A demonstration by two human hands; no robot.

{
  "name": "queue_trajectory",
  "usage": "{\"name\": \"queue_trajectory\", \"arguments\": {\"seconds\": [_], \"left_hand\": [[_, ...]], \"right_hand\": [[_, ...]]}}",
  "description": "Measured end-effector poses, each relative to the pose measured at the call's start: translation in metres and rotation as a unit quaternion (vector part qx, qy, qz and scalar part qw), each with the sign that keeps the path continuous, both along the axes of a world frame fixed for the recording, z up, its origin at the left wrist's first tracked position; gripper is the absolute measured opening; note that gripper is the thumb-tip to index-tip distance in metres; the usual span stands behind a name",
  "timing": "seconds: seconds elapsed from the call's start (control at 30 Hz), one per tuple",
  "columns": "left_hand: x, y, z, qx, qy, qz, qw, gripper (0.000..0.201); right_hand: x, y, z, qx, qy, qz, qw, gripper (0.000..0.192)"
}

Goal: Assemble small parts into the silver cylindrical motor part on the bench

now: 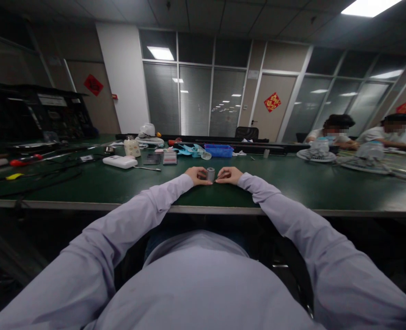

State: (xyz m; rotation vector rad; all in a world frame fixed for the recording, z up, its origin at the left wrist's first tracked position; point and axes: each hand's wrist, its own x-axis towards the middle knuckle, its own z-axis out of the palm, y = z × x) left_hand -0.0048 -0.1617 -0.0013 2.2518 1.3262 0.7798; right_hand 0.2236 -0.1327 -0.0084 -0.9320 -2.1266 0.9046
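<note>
Near the front edge of the green surface, a grey cylinder stood upright between both hands. The left hand had its fingers curved part-closed, holding the cylinder's side; the right hand had its fingers bent nearly together just beside it, and whether they pinched anything could not be told. Beyond lay a white device, then a blue basket; farther right were two people.
</note>
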Motion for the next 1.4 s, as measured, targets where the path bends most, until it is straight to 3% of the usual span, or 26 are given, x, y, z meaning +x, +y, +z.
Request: {"name": "queue_trajectory", "arguments": {"seconds": [0.3,0.6,0.9,1.13,1.4], "left_hand": [[-0.001,-0.002,0.001,0.007,0.009,-0.004,1.000,0.026],[0.000,-0.001,0.001,0.010,0.001,-0.005,1.000,0.025],[0.001,0.001,0.000,0.013,-0.007,-0.011,1.000,0.026],[0.002,0.000,0.001,0.012,0.006,-0.011,1.000,0.026],[0.002,-0.001,0.003,0.010,0.020,-0.005,1.000,0.027]], "right_hand": [[-0.003,-0.003,0.000,0.028,-0.005,0.008,1.000,0.017],[-0.028,-0.002,0.018,0.143,0.188,-0.098,0.967,0.019],[-0.046,-0.014,0.021,0.136,0.195,-0.055,0.970,0.035],[-0.042,-0.017,0.021,0.124,0.164,-0.051,0.977,0.021],[-0.041,-0.019,0.022,0.116,0.160,-0.067,0.978,0.020]]}}
